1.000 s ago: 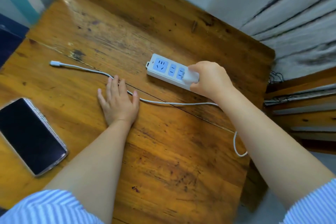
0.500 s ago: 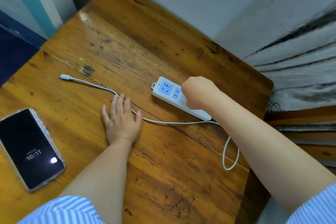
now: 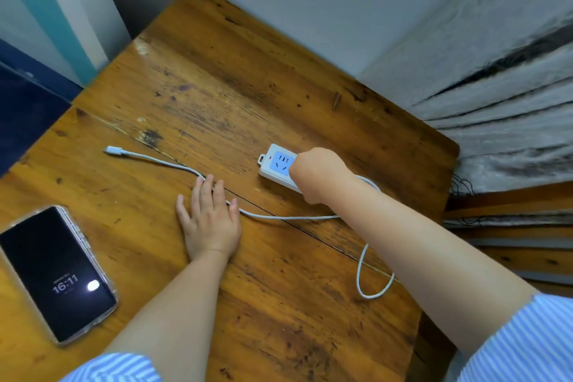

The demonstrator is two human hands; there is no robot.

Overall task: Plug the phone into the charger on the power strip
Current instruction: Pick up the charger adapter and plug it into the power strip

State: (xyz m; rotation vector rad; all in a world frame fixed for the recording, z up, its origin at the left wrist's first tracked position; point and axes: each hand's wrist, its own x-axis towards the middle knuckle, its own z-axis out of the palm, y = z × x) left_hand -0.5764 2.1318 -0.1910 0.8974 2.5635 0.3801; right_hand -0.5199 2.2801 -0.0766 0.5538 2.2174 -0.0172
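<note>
One wooden table (image 3: 248,96) filled most of the view, its worn top split by one long crack running from the left edge toward the right. Against its far edge stood a grey wall, and to the right lay a stack of grey, weathered boards (image 3: 502,108).

Two bare forearms reached in from the bottom, each coming out of a blue-and-white striped sleeve (image 3: 524,341).

One phone (image 3: 57,273) lay flat on the table at the lower left, screen up in a clear case, its lock screen lit and reading 16:11. It was well apart from the cable's free end and from both hands.

The left hand (image 3: 209,220) lay palm down on the table near the middle, fingers spread and flat, holding nothing; its fingertips rested on or just over the cable.

The right hand (image 3: 316,174) was curled into a fist over the near part of the power strip, knuckles up. What it closed on was hidden beneath it, so I could not tell whether it gripped the charger or only pressed down.

One white power strip (image 3: 276,164) lay beyond the crack, right of centre. One blue socket panel showed at its left end; the rest was covered by the right hand.

One white cable (image 3: 279,217) ran from under the right wrist leftward beneath the left fingertips, with one loop (image 3: 372,282) hanging past the right forearm. Its one free connector (image 3: 112,150) lay on the wood at the left, plugged into nothing.
</note>
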